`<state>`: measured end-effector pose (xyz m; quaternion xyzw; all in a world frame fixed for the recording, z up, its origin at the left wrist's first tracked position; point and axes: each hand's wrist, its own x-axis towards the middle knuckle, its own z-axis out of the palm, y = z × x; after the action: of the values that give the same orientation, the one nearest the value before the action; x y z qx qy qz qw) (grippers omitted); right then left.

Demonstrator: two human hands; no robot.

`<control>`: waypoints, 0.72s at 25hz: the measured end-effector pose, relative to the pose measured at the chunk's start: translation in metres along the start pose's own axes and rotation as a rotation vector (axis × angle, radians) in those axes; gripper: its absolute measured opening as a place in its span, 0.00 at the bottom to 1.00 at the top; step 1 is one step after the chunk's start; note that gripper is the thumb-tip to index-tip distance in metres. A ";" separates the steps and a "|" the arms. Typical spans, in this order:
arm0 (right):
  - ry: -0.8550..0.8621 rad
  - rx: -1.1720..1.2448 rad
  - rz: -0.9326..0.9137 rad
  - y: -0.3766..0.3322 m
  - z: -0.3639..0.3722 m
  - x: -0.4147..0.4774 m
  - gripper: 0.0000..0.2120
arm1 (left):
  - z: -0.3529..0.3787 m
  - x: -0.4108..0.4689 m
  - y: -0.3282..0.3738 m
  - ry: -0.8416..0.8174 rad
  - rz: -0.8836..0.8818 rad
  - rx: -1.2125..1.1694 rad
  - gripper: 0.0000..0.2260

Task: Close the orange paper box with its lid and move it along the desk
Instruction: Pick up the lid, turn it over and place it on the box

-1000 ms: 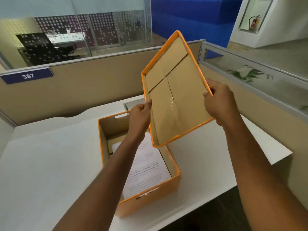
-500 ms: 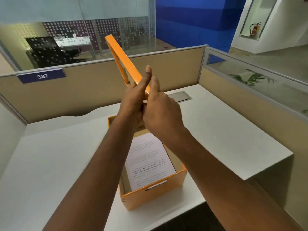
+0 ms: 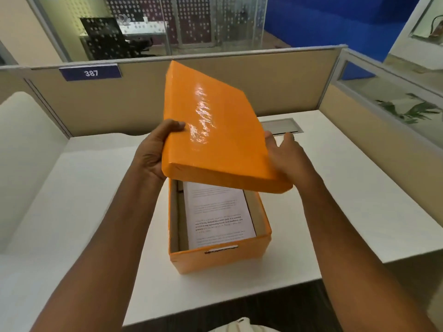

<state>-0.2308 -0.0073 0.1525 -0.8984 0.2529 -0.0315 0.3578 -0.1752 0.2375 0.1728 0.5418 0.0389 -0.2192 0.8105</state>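
The open orange paper box (image 3: 220, 261) stands on the white desk (image 3: 347, 207) near its front edge, with a printed white sheet (image 3: 217, 215) lying inside. Its glossy orange lid (image 3: 213, 130) hangs above the box's far half, orange top facing up and tilted, its far end raised. My left hand (image 3: 153, 149) grips the lid's left edge, thumb on top. My right hand (image 3: 287, 154) holds the lid's right edge from beneath, fingers spread. The lid hides the box's far rim.
Beige partition walls (image 3: 275, 85) close the desk at the back and right, with a blue sign reading 387 (image 3: 90, 73). A grey cable hatch (image 3: 282, 127) is set into the desk behind the box. The desk's front edge drops off just before the box.
The lid has been flipped from showing its brown inside, through edge-on, to orange top up. It now sits lower, over the box, and my hands have moved apart to its two sides.
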 end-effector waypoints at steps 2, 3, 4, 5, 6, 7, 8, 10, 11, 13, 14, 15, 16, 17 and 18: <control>-0.239 0.047 0.133 0.027 0.012 0.007 0.34 | -0.009 -0.007 -0.018 -0.024 -0.028 -0.011 0.14; -0.295 0.097 0.155 0.034 0.018 0.010 0.34 | -0.012 -0.006 -0.026 -0.028 -0.035 -0.002 0.13; -0.300 0.130 0.149 0.038 0.027 0.010 0.34 | -0.017 -0.005 -0.034 -0.014 -0.037 0.016 0.14; -0.245 0.129 0.119 0.043 0.033 0.010 0.34 | -0.022 -0.005 -0.039 0.011 -0.009 0.081 0.16; -0.156 0.134 0.088 0.047 0.035 0.011 0.33 | -0.026 -0.004 -0.040 0.063 0.050 0.193 0.19; -0.087 0.150 0.074 0.050 0.038 0.011 0.33 | -0.029 -0.005 -0.042 0.137 0.109 0.318 0.22; -0.054 0.152 0.068 0.052 0.039 0.010 0.33 | -0.031 -0.007 -0.046 0.202 0.156 0.435 0.25; -0.080 0.136 0.066 0.066 0.054 0.003 0.33 | -0.042 -0.013 -0.069 0.303 0.201 0.609 0.25; -0.073 0.140 0.063 0.074 0.065 -0.005 0.33 | -0.048 -0.017 -0.084 0.319 0.209 0.663 0.25; -0.004 0.149 0.045 0.086 0.083 -0.021 0.31 | -0.055 -0.026 -0.113 0.326 0.164 0.691 0.26; 0.033 0.146 0.036 0.091 0.090 -0.026 0.30 | -0.060 -0.027 -0.126 0.328 0.139 0.698 0.28; 0.055 0.148 0.029 0.095 0.094 -0.030 0.29 | -0.064 -0.026 -0.136 0.326 0.119 0.700 0.29; 0.063 0.150 0.024 0.099 0.098 -0.034 0.28 | -0.067 -0.025 -0.143 0.318 0.110 0.705 0.29; 0.067 0.143 0.022 0.102 0.103 -0.037 0.27 | -0.070 -0.025 -0.149 0.307 0.113 0.712 0.29; 0.072 0.129 0.019 0.106 0.109 -0.041 0.27 | -0.074 -0.025 -0.154 0.298 0.126 0.720 0.29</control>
<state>-0.2861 0.0147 0.0068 -0.8692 0.2715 -0.0769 0.4060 -0.2461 0.2626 0.0170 0.8186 0.0432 -0.0875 0.5661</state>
